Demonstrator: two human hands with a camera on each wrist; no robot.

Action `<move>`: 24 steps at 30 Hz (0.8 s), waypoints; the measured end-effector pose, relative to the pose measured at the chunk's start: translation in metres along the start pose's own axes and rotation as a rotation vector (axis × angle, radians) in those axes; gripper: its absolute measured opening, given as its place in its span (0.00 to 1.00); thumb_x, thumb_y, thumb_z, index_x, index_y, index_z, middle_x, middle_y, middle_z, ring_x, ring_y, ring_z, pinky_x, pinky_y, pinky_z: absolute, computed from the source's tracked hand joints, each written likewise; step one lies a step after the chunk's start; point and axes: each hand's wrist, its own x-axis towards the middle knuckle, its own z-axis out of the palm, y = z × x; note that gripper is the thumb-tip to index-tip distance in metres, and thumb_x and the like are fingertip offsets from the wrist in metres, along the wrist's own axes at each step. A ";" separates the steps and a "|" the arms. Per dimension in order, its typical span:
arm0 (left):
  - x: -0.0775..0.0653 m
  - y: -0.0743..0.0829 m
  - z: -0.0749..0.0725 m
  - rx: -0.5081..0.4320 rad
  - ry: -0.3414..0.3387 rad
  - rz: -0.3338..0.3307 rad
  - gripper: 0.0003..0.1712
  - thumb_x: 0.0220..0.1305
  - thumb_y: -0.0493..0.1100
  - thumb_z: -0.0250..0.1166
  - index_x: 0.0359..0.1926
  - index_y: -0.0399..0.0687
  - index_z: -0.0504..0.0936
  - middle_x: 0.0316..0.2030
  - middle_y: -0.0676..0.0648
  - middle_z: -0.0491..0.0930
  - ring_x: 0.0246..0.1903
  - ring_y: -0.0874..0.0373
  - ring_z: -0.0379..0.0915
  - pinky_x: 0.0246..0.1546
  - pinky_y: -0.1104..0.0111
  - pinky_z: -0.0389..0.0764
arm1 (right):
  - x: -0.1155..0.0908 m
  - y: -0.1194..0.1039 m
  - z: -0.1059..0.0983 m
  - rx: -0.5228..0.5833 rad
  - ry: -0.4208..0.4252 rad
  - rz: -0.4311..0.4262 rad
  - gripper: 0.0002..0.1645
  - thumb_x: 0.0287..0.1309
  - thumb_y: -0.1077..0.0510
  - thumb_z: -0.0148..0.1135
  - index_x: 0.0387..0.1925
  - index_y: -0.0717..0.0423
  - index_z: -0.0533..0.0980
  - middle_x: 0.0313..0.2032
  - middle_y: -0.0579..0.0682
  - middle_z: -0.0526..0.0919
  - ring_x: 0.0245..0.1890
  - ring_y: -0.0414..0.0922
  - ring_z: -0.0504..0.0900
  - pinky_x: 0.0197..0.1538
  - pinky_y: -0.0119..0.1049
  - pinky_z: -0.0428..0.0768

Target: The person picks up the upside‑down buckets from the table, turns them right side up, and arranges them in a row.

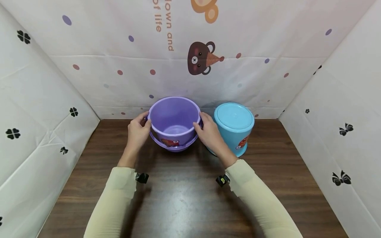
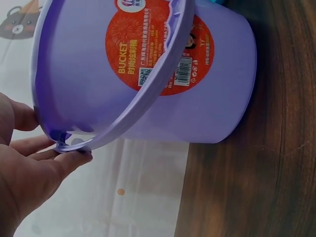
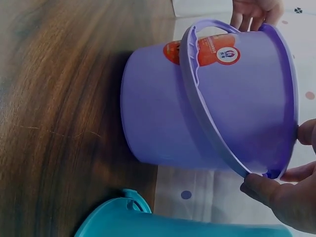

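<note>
A purple bucket point(image 1: 175, 115) stands upright, mouth up, at the back of the wooden table. My left hand point(image 1: 138, 130) grips its left rim, thumb at the edge and fingers by the handle joint. On the opposite side my right hand point(image 1: 210, 132) holds the rim the same way, a finger touching the handle end. The purple handle point(image 2: 140, 101) hangs down across the front, over a round red label point(image 2: 123, 49). Just right of my right hand, a turquoise bucket point(image 1: 235, 115) sits upside down with its base facing up.
A patterned cloth wall point(image 1: 134, 86) rises right behind both buckets. White cloth sides, the left wall point(image 1: 38, 112) and the right wall point(image 1: 333, 125), border the table point(image 1: 175, 195). The turquoise bucket's flared rim point(image 3: 106, 215) is down at the table.
</note>
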 end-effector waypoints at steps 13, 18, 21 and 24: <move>-0.003 0.006 -0.001 -0.012 -0.013 -0.048 0.23 0.71 0.37 0.60 0.65 0.41 0.81 0.59 0.35 0.83 0.56 0.47 0.82 0.57 0.54 0.83 | 0.001 -0.002 -0.005 0.021 -0.029 0.015 0.39 0.74 0.47 0.57 0.78 0.61 0.61 0.75 0.61 0.64 0.76 0.56 0.65 0.75 0.52 0.69; -0.001 0.007 -0.001 -0.004 -0.007 -0.050 0.23 0.72 0.37 0.60 0.65 0.41 0.80 0.59 0.34 0.82 0.57 0.46 0.82 0.58 0.54 0.83 | 0.003 -0.003 -0.007 0.025 -0.034 0.012 0.40 0.74 0.46 0.57 0.78 0.61 0.60 0.76 0.62 0.64 0.76 0.56 0.65 0.75 0.53 0.69; -0.001 0.007 -0.001 -0.004 -0.003 -0.050 0.23 0.72 0.37 0.59 0.65 0.40 0.80 0.61 0.34 0.81 0.59 0.45 0.81 0.60 0.54 0.82 | 0.003 -0.003 -0.008 0.023 -0.044 0.015 0.40 0.74 0.45 0.56 0.78 0.61 0.60 0.76 0.62 0.63 0.76 0.57 0.65 0.75 0.53 0.69; -0.002 0.007 0.000 -0.002 -0.009 -0.067 0.23 0.72 0.37 0.59 0.66 0.40 0.80 0.62 0.35 0.80 0.60 0.45 0.80 0.62 0.54 0.80 | 0.002 -0.003 -0.008 0.014 -0.061 0.034 0.41 0.74 0.44 0.56 0.78 0.61 0.59 0.76 0.62 0.62 0.76 0.57 0.64 0.75 0.53 0.69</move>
